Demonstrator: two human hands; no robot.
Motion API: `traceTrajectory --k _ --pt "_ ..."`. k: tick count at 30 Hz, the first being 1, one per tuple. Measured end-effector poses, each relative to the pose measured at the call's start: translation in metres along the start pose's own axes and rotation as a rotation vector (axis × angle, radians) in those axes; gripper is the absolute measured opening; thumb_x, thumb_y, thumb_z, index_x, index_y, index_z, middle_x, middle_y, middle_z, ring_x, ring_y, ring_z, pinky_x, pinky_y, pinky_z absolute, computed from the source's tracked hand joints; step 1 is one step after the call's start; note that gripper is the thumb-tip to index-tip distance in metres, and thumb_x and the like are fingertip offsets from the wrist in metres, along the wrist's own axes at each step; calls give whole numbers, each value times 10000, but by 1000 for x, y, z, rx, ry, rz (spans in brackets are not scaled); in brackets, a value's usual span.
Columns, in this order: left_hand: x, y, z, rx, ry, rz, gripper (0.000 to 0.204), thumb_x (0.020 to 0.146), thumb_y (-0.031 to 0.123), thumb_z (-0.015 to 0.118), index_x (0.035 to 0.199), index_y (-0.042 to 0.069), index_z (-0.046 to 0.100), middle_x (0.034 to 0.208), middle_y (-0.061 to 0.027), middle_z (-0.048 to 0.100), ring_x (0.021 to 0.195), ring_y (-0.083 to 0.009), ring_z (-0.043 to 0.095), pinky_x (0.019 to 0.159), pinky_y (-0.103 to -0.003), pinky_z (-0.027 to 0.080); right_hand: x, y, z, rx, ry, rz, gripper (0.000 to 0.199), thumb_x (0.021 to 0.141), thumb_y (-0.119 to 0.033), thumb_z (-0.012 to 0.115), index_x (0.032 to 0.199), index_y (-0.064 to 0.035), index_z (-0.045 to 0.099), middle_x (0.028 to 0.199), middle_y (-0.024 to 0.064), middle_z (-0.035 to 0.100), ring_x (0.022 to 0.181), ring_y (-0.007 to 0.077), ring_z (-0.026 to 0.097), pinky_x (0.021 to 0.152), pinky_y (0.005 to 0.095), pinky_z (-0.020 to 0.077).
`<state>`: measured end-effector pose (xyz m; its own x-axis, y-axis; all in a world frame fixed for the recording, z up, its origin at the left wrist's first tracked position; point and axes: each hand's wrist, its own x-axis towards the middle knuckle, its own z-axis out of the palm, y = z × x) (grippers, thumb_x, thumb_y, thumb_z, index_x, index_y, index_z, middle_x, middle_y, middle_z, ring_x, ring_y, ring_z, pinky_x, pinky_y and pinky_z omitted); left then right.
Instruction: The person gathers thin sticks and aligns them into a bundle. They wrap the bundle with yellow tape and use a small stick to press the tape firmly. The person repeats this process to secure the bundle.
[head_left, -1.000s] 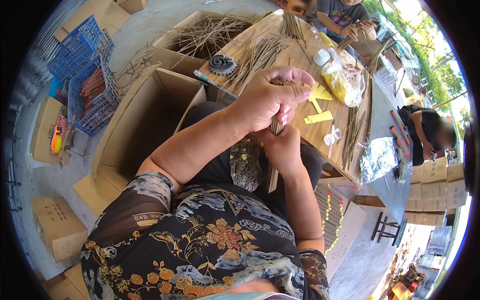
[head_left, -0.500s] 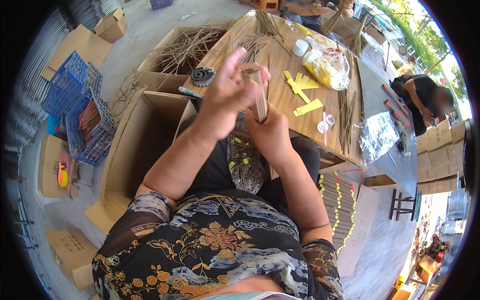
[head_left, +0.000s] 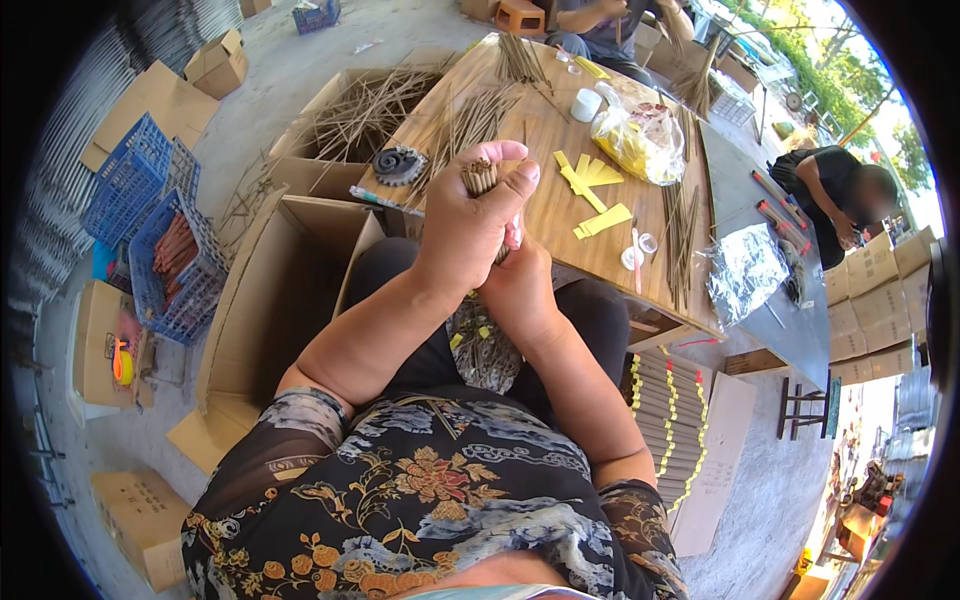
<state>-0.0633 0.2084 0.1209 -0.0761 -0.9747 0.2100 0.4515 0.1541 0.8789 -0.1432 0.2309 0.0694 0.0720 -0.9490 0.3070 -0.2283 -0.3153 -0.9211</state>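
My left hand (head_left: 462, 222) is wrapped round the upper part of a bundle of thin brown sticks (head_left: 481, 178), its thumb across the side. The tips poke out above the fist in a tight round cluster. Lower on the same bundle, my right hand (head_left: 522, 292) closes round it, just under the left. Most of the bundle's length is hidden by the two hands. It is held tilted over my lap, at the table's near edge. Yellow paper strips (head_left: 604, 222) lie on the wooden table (head_left: 640, 190) to the right, and loose sticks (head_left: 478, 120) beyond my hands.
An open cardboard box (head_left: 285, 270) stands left of my legs, another box of sticks (head_left: 370, 105) behind it. A black toothed disc (head_left: 399, 167) sits on the table's left edge, a plastic bag (head_left: 640, 140) farther right. Yellow-banded bundles (head_left: 660, 420) lie at lower right. Two people work nearby.
My left hand has come down from a raised, open-fingered pose beside the bundle and closed round its upper end. The right hand has shifted slightly left and down, still gripping it.
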Motion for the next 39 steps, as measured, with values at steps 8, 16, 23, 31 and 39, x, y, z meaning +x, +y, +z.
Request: traceTrajectory --k 8,16,23,31,39 --pt "19 27 36 199 -214 320 295 823 122 610 1031 -65 517 513 42 434 414 -20 373 398 -171 307 30 -12 -27 46 82 -350 219 730 -32 601 941 -46 545 842 123 609 787 278 608 685 328 467" --pt "84 17 75 209 -288 340 398 778 162 665 1074 -58 517 534 64 454 442 2 381 414 -147 308 97 -1 -68 -57 267 -427 279 760 -101 586 1026 -59 516 850 144 608 805 305 600 686 341 458" --pt "114 -26 69 203 -260 224 385 780 150 654 1082 -46 518 555 54 467 455 -7 393 431 -160 329 117 52 -71 -29 268 -348 331 756 -123 608 1062 -52 503 870 135 619 816 288 607 701 334 458" --pt "123 -31 70 254 -224 246 413 792 134 642 1117 -63 480 530 53 433 418 -14 368 395 -183 314 117 44 -70 15 222 -296 362 752 -95 611 1092 -56 492 895 99 621 840 217 604 723 306 453" --pt "88 4 66 17 -350 38 488 799 127 632 1189 -59 406 519 37 408 398 -35 355 382 -196 303 77 2 -64 242 115 -126 287 766 -47 612 1033 -3 515 954 51 592 879 116 553 748 258 450"
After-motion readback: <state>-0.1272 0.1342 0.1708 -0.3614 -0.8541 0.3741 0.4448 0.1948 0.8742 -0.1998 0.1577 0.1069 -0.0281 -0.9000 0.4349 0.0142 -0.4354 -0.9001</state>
